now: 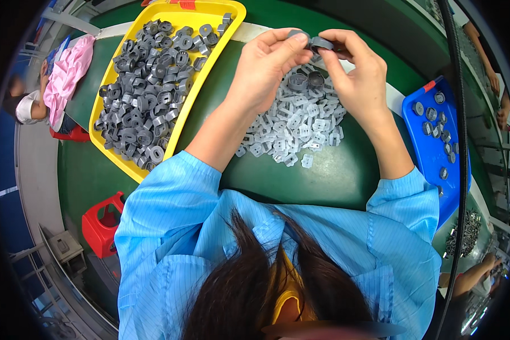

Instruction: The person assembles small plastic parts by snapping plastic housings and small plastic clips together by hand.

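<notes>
My left hand (260, 71) is closed at the far side of the table, pinching a dark grey plastic part (298, 35) between thumb and fingertips. Right beside it, my right hand (361, 79) grips a grey ring-shaped plastic part (322, 43). The two parts are close together; whether they touch, I cannot tell. Beneath my hands, a heap of small translucent white plastic pieces (303, 122) is spread over the green table. A pair of round grey parts (298, 82) rests on top of that heap, partly between my wrists.
A yellow tray (194, 102) full of grey plastic parts stands at the left. On the right, a blue tray (424, 139) holds several round grey parts, with a black cable (462, 141) crossing before it. A red stool (99, 229) is lower left. Other people work at both sides.
</notes>
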The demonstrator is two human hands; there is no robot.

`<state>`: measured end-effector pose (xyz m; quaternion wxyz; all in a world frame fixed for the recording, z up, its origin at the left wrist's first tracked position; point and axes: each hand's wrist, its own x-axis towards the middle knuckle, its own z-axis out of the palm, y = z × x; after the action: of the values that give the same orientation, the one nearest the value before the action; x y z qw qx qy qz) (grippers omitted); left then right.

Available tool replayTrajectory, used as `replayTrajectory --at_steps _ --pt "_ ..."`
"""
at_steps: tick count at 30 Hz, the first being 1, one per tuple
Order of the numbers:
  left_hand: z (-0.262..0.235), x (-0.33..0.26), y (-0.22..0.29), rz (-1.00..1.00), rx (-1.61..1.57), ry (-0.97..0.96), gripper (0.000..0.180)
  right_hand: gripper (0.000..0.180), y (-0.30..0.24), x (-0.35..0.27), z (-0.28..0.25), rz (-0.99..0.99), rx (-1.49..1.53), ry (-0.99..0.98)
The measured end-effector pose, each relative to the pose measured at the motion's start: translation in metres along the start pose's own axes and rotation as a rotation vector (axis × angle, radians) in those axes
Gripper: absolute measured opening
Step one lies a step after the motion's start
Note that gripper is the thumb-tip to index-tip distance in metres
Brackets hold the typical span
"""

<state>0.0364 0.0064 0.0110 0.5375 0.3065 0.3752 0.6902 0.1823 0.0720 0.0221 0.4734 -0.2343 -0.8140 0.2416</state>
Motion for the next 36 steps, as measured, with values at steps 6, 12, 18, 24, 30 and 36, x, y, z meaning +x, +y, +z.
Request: replayTrajectory --at_steps 6,12,18,24,30,36 --pt "0.009 -0.007 -0.012 0.087 0.246 -0.001 0.044 0.019 0.019 -0.021 -0.047 0.419 0.156 -0.004" --pt "-0.01 0.003 -0.002 0.093 0.247 -0.038 0.045 0.021 0.051 -0.069 -0.151 0.673 -0.411 0.015" --pt "-0.012 0.002 0.004 -0.022 0.101 -0.056 0.044 0.021 0.031 -0.063 -0.144 0.304 -0.491 -0.013" --pt "-0.018 0.003 0.0 -0.138 0.007 -0.139 0.044 0.023 0.02 -0.027 -0.058 0.33 -0.147 -0.579" --pt "-0.017 0.004 0.002 -0.142 0.037 -0.145 0.033 0.016 0.034 -0.011 -0.055 0.518 0.117 -0.432" --pt "-0.015 0.007 -0.002 -0.161 0.012 -0.211 0.03 0.011 0.014 0.01 -0.014 0.351 0.396 -0.174"
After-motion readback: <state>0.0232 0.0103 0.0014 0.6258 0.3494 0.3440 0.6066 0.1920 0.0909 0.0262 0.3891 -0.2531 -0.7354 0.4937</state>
